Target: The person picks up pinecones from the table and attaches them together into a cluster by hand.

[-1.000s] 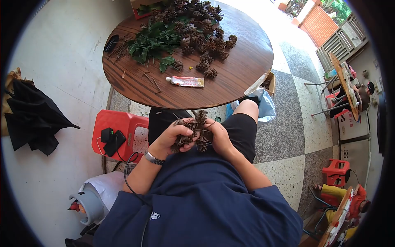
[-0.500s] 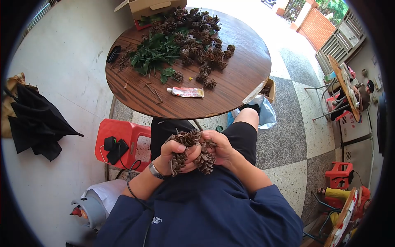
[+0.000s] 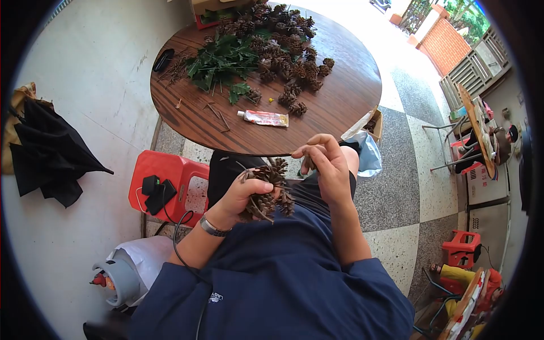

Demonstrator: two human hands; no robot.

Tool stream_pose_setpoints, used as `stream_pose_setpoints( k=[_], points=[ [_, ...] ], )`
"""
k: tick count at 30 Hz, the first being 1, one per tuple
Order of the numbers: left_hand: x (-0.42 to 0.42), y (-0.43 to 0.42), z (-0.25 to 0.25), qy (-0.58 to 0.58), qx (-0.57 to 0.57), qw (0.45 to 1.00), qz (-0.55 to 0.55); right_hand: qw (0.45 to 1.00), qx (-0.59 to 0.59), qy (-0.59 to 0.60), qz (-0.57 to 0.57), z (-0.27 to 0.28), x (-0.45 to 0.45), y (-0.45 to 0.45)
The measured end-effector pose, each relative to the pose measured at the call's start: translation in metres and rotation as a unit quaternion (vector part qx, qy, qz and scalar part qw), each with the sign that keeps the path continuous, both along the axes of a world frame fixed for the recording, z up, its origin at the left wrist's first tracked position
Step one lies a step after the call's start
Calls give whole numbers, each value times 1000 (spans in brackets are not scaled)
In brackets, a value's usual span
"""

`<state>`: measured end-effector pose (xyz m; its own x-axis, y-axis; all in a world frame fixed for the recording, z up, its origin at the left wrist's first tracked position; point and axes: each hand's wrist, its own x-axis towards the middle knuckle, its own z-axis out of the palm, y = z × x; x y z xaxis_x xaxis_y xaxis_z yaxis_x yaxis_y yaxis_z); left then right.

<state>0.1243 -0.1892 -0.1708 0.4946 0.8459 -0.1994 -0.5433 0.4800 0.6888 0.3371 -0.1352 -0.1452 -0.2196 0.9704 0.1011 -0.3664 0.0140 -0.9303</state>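
My left hand (image 3: 235,199) is closed around a bunch of brown pine cones (image 3: 271,192) above my lap; thin stems poke out of the bunch. Up and to the right of it, apart from the bunch, my right hand (image 3: 327,170) has its thumb and fingers pinched together. Something small and brown shows at those fingertips, too little of it visible to name. Beyond both hands, a white and red tube (image 3: 264,118) lies on the round wooden table (image 3: 334,113). Loose twigs (image 3: 218,116) rest left of the tube.
Pine cones (image 3: 292,56) and green leaves (image 3: 224,62) are heaped toward the table's far side, by a cardboard box (image 3: 212,7). A red stool (image 3: 164,164) at left carries a black device with a cable. A blue-white bag (image 3: 369,156) stands right of my knee.
My right hand has come away from the pine cones, moving up and right with its fingers pinched. My left hand still holds the bunch, now turned and slightly farther right.
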Motion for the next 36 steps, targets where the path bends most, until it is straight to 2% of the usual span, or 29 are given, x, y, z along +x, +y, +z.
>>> stream_pose_setpoints(
  k=[3, 4, 7, 8, 11, 12, 15, 18, 19, 20, 23, 27, 32, 35, 36],
  points=[
    [7, 0, 7, 76, -11, 997, 20, 985, 90, -143, 39, 2, -2, -4],
    [8, 0, 7, 91, -11, 996, 11, 963, 155, -217, 48, 1, -2, -5],
    [6, -1, -1, 107, -11, 994, -10, 909, 216, -339, 107, 10, -4, -9],
    [4, 0, -3, 107, -10, 994, -15, 905, 148, -379, 126, 18, -3, -12],
    [-3, 3, -4, 127, -27, 987, -97, 887, 154, -410, 145, 8, 2, -10],
    [-1, 3, -6, 144, 5, 984, -103, 882, 155, -410, 174, 10, 6, -11],
    [-2, 7, 2, 143, 78, 971, -175, 909, 89, -306, 268, 5, 18, -12],
    [1, 5, 13, 138, 90, 967, -193, 946, -70, -86, 306, -3, 14, -20],
    [2, 5, 19, 130, 90, 967, -200, 941, -125, -7, 315, -11, 12, -20],
    [1, 3, 32, 105, 58, 970, -213, 925, -154, 125, 323, -23, 7, -21],
    [2, 1, 21, 11, 24, 981, -192, 850, -249, 325, 332, -38, -6, -20],
    [3, -7, 10, -124, -95, 974, -165, 812, -270, 402, 324, -36, -16, -23],
    [1, -11, 8, -142, -68, 967, -201, 780, -264, 465, 324, -42, -19, -39],
    [1, -11, 12, -151, -59, 964, -212, 787, -260, 460, 318, -42, -18, -42],
    [1, -12, 14, -156, -58, 963, -210, 761, -248, 511, 313, -38, -18, -40]
  ],
)
